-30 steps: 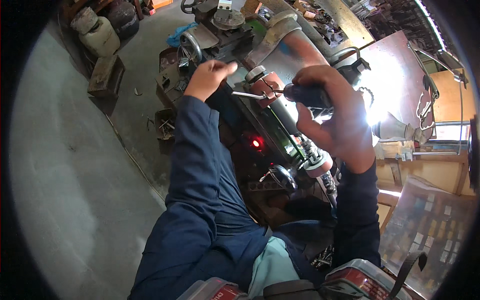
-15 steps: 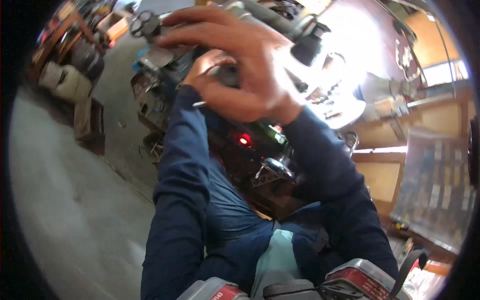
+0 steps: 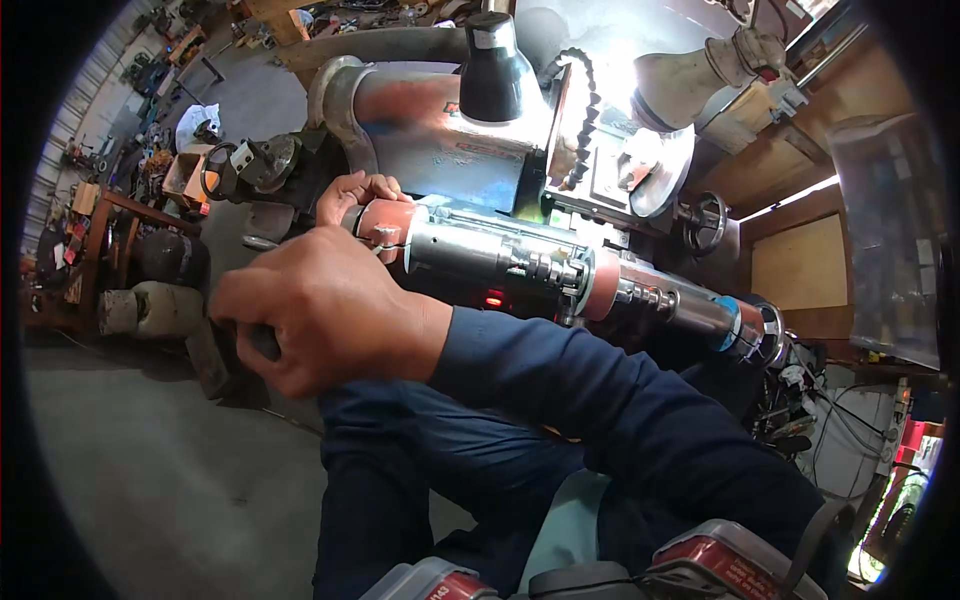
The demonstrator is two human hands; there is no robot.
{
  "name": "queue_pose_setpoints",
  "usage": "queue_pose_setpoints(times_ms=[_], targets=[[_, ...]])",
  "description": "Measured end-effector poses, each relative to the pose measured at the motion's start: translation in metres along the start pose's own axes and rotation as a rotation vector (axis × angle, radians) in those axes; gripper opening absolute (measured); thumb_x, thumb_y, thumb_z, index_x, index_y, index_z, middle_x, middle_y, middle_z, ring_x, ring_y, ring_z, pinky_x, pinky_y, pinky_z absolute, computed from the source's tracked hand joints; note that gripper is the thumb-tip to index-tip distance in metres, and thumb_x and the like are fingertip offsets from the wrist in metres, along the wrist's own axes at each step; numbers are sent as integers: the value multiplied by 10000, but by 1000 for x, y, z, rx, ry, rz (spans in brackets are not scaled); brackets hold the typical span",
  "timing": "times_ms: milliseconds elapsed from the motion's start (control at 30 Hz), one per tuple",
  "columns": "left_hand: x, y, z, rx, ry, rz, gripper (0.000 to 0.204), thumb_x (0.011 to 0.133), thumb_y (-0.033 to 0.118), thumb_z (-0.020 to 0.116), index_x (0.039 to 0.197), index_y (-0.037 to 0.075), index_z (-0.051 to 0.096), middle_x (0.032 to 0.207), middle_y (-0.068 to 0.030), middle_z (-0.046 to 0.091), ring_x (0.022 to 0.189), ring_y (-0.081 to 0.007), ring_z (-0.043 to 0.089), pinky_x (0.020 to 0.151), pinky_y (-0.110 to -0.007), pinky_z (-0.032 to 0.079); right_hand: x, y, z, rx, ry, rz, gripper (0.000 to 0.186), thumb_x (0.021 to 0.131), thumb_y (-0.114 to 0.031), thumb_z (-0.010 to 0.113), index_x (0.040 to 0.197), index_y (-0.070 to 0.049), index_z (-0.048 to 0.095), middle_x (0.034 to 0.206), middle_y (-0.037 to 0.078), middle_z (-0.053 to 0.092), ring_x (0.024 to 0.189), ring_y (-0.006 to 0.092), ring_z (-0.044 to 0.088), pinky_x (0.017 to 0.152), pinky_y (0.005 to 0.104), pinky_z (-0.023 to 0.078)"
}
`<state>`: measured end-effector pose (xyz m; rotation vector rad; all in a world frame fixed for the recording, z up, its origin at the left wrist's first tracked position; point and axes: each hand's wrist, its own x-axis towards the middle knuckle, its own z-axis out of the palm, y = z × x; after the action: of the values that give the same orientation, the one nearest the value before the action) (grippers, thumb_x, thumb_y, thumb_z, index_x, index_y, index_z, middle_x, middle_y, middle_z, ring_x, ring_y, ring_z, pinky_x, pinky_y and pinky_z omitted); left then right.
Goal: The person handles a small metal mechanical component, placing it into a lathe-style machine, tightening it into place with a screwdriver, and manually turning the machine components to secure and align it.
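A long, shiny metal cylinder assembly lies across the machine in front of me, with rods, fittings and red bands along it. At its left end, behind my right hand, my left hand has its fingers curled around the red end collar; the palm is hidden. Nearer to me, my right hand is closed in a loose fist left of the cylinder. Something dark shows in the curl of its thumb and forefinger, but its kind cannot be made out. My right forearm crosses in front of the machine.
A black lamp hangs over the machine's grey and red housing. A round white disc and a chrome handwheel stand to the right. Beige gas cylinders lie at left, near a cardboard box. A red light glows below the cylinder.
My view has shifted, revealing the cylinder assembly. My hands, overlapping before, are now apart. My right hand has gone from spread fingers to a loose fist, lower and further left.
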<state>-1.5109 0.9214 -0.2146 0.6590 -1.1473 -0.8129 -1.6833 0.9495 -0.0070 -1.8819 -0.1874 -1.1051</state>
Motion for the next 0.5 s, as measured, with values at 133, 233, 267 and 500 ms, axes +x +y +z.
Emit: queue_pose_setpoints(times_ms=[133, 233, 267, 500], targets=[[11, 26, 14, -225, 40, -355, 606, 1072, 530, 407, 1054, -22, 658, 1000, -182, 648, 1043, -296, 652, 934, -464, 552, -3, 4, -3, -15, 41, -18, 175, 665, -176, 757, 787, -112, 649, 678, 107, 651, 644, 364, 664, 564, 468, 501], [4, 34, 1, -48, 173, -423, 681, 1049, 605, 424, 1044, -31, 668, 920, -166, 669, 930, -273, 687, 866, -420, 578, 0, -3, -1, 3, -2, -12, 179, 660, -183, 763, 769, -111, 641, 666, 107, 645, 644, 371, 663, 570, 473, 507], [2, 43, 1, 29, 216, -427, 700, 1043, 624, 429, 1041, -33, 671, 897, -160, 674, 896, -266, 697, 843, -407, 587, 2, -3, 0, -2, -25, -22, 179, 657, -185, 766, 765, -112, 642, 660, 106, 644, 643, 376, 663, 579, 477, 515], [23, 88, 43, 106, 418, -1038, 676, 1043, 598, 447, 1026, -21, 716, 785, -119, 697, 680, -232, 695, 682, -343, 581, -2, 0, -18, -20, -101, 104, 186, 660, -189, 772, 826, -132, 708, 683, 115, 691, 656, 399, 682, 649, 489, 556]])
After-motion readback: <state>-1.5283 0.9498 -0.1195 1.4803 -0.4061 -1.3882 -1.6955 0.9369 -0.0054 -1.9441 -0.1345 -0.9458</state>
